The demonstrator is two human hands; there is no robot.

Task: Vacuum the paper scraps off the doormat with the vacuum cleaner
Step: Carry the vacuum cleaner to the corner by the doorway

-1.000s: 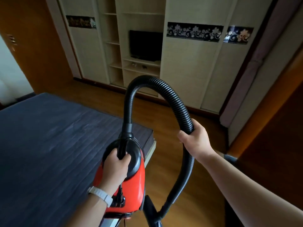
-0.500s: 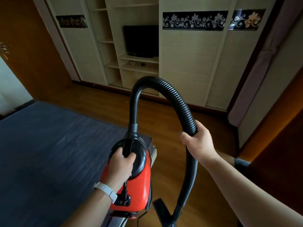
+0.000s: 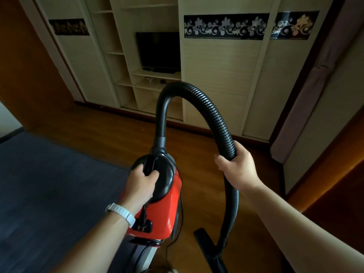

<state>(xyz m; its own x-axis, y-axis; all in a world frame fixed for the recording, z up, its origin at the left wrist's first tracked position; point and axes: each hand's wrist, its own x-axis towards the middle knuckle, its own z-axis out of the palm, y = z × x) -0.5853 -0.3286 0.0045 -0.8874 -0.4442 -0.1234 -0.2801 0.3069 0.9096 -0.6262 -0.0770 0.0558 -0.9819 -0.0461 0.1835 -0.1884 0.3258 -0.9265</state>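
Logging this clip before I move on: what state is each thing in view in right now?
vacuum cleaner: held up by its handle.
hose: attached to the vacuum cleaner, arched upward.
nozzle: hangs at the hose's lower end.
left hand: grips the handle.
right hand: grips the hose.
television: screen dark.
doormat, paper scraps: not in view.

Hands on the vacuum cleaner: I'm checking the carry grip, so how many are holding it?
2. The left hand grips the carry handle on the red vacuum cleaner; the right hand grips its black corrugated hose. Both hands are in plain view.
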